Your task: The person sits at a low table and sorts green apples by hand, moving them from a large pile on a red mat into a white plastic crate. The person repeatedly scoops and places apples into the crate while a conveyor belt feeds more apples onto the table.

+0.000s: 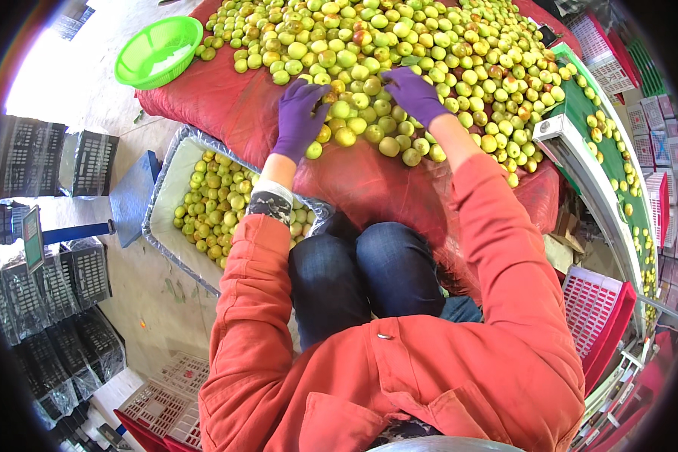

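Note:
A large heap of green and reddish-brown jujube-like fruits [344, 59] lies spread on a red padded cover [367, 181]. My left hand [300, 118], in a purple glove, rests at the heap's near left edge, its fingers curled beside several fruits; whether it grips one cannot be seen. My right hand [415, 96], gloved the same way, reaches into the middle of the heap with bent fingers, and its fingertips are partly hidden among the fruits. Below my left forearm, a crate lined with clear plastic [169, 198] holds many more such fruits.
A green plastic basket [138, 62] sits at the cover's upper left corner. On the right runs a green conveyor belt [582, 113] carrying scattered fruits. Black crates [85, 271] are stacked at left; a white and red crate [590, 305] stands at right. A blue platform scale [133, 198] adjoins the lined crate.

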`<state>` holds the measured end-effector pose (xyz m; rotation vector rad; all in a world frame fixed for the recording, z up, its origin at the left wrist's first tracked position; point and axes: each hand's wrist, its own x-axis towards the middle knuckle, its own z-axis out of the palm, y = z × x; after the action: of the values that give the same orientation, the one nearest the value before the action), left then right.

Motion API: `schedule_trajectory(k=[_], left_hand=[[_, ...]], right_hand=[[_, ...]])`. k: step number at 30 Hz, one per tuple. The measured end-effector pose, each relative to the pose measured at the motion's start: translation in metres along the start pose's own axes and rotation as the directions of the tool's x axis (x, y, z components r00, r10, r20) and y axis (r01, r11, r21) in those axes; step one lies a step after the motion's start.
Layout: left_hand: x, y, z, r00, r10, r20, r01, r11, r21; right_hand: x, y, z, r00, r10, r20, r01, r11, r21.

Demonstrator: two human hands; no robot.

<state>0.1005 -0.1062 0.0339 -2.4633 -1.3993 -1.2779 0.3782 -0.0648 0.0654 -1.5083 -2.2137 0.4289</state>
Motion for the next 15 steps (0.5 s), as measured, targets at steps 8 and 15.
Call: schedule_trajectory(k=[8,15], left_hand=[[0.064,0.001,-0.007,0.744,-0.085,0.662,-0.154,0.943,0.295],[0.078,0.021,0.013,0.547,-0.270,0.792,-0.066,0.930,0.362]], right_hand=[[-0.003,0.018,0.041,0.976,0.114,0.183,-0.101,0.992,-0.082],[-0.043,0.035,0.017,0.963,0.037,0.269,-0.083,0.983,0.162]])
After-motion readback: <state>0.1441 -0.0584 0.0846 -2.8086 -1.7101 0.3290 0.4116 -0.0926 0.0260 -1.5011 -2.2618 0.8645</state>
